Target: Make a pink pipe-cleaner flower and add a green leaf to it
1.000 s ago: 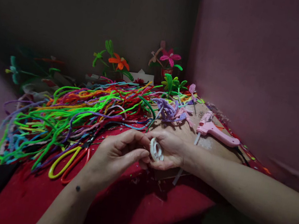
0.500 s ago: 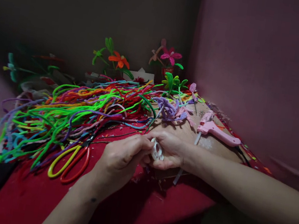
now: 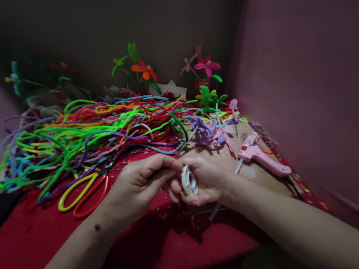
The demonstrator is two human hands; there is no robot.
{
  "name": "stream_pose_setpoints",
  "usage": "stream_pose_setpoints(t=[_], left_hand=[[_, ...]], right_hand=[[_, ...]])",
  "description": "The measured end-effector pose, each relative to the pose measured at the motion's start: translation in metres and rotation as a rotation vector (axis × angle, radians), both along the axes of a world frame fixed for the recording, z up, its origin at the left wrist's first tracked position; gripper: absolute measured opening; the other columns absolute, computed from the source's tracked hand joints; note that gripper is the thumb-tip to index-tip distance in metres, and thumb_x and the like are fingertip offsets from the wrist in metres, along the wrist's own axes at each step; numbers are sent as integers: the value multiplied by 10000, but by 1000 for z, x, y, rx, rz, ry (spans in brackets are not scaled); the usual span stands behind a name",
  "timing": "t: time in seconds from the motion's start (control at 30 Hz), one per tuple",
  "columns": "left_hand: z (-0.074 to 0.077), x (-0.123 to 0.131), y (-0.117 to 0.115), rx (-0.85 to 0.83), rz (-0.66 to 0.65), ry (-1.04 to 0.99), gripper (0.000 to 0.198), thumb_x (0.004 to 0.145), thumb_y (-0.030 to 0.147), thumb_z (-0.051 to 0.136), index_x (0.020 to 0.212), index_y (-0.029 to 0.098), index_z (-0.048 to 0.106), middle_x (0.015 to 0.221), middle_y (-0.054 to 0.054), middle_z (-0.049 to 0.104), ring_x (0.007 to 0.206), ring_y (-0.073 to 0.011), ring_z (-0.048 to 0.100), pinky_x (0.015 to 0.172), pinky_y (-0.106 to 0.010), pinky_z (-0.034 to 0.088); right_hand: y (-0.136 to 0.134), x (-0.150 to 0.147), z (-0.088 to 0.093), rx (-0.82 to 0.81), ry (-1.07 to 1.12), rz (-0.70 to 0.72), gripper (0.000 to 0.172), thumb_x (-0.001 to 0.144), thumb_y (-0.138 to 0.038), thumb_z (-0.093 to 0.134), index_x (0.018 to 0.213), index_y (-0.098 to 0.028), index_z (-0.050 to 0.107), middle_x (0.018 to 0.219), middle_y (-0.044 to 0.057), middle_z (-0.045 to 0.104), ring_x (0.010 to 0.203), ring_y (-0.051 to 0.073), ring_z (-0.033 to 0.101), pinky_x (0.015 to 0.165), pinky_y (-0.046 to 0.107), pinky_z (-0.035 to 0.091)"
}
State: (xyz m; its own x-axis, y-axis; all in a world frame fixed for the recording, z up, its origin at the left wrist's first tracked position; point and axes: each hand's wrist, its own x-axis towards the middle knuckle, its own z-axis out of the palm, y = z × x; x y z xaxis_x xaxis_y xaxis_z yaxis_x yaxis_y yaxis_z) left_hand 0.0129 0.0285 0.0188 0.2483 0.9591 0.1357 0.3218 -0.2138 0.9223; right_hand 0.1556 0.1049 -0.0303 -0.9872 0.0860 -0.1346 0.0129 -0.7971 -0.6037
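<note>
A small white ring-shaped roll [image 3: 189,181] with an open centre rests tilted in my right hand [image 3: 206,182], whose fingers curl round it above the table's front part. My left hand [image 3: 148,177] is closed in a pinch at the roll's left edge, index fingertip touching it. What else may lie between the left thumb and finger is hidden. Just left of my left hand lie scissors with one yellow and one red handle [image 3: 91,195], their blades partly under a heap of coloured pipe cleaners [image 3: 97,135].
Beyond my right hand a pink glue gun [image 3: 264,159] with a clear glue stick lies on a brown board [image 3: 230,160]. Purple and pink fuzzy pieces [image 3: 205,132] sit beside it. Fuzzy flowers [image 3: 145,72] stand at the back, near the walls. A red cloth [image 3: 153,257] covers the table.
The white roll has turned in my right hand, so its ring shows more openly. My left wrist has rolled slightly and shifted a little left. The other objects keep their places.
</note>
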Motion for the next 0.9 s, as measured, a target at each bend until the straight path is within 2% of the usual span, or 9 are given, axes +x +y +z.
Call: stream_pose_setpoints(t=[0.13, 0.33, 0.4, 0.47, 0.53, 0.6, 0.67, 0.8, 0.9], left_hand=[[2, -1, -1, 91, 2, 95, 124, 800, 184, 574, 911, 172, 628, 739, -12, 685, 623, -134, 650, 609, -215, 519], [-2, -1, -3, 308, 10, 315, 90, 811, 168, 543, 821, 181, 631, 670, -3, 644, 596, -106, 597, 582, -186, 456], [-5, 0, -3, 301, 57, 335, 59, 792, 188, 562, 803, 180, 620, 678, -7, 629, 591, -104, 575, 563, -186, 438], [-6, 3, -1, 155, 128, 230, 71, 796, 239, 556, 795, 177, 591, 616, 8, 590, 508, -90, 529, 486, -182, 411], [-6, 5, 0, -61, 174, 54, 126, 806, 297, 540, 778, 174, 551, 525, 37, 530, 407, -76, 460, 400, -177, 373], [-6, 7, 2, -236, 177, -98, 172, 797, 337, 552, 759, 172, 529, 479, 50, 495, 351, -71, 415, 339, -174, 339], [-5, 7, 4, -367, 154, -220, 192, 776, 346, 578, 732, 166, 529, 472, 48, 491, 327, -66, 392, 300, -170, 322], [-4, 4, 7, -574, 107, -421, 213, 740, 326, 605, 657, 143, 533, 453, 51, 451, 297, -40, 324, 250, -153, 292], [-5, 3, 9, -600, 81, -455, 198, 704, 291, 636, 634, 133, 538, 451, 61, 420, 305, -31, 310, 242, -142, 287]], right_hand=[[-1, -2, 3, -64, -45, -66, 378, 870, -273, 174, 721, -120, 486, 491, 85, 599, 296, 136, 519, 239, 196, 407], [-2, -2, 1, 31, -134, -104, 292, 811, -272, 259, 681, -129, 477, 426, 53, 559, 226, 150, 458, 153, 199, 264], [-4, -1, 3, 99, -149, -111, 293, 812, -283, 266, 673, -134, 476, 372, 34, 521, 203, 144, 425, 155, 193, 235], [-9, 0, 8, 207, -171, -205, 269, 825, -293, 299, 736, -128, 492, 365, 7, 509, 204, 136, 420, 170, 181, 229], [-14, 0, 13, 328, -206, -388, 218, 826, -288, 368, 893, -132, 504, 421, -23, 535, 233, 124, 449, 197, 165, 257], [-19, 0, 18, 428, -240, -536, 269, 821, -271, 411, 1063, -172, 472, 484, -45, 550, 269, 115, 477, 236, 165, 312], [-22, 0, 20, 503, -262, -610, 341, 830, -258, 399, 1166, -211, 425, 520, -55, 537, 307, 108, 487, 279, 179, 360], [-28, 1, 20, 721, -279, -778, 342, 859, -248, 390, 1199, -211, 406, 601, -45, 511, 442, 89, 501, 399, 188, 415], [-31, 3, 19, 892, -241, -855, 320, 873, -266, 404, 1185, -198, 428, 667, -34, 494, 521, 82, 492, 480, 192, 423]])
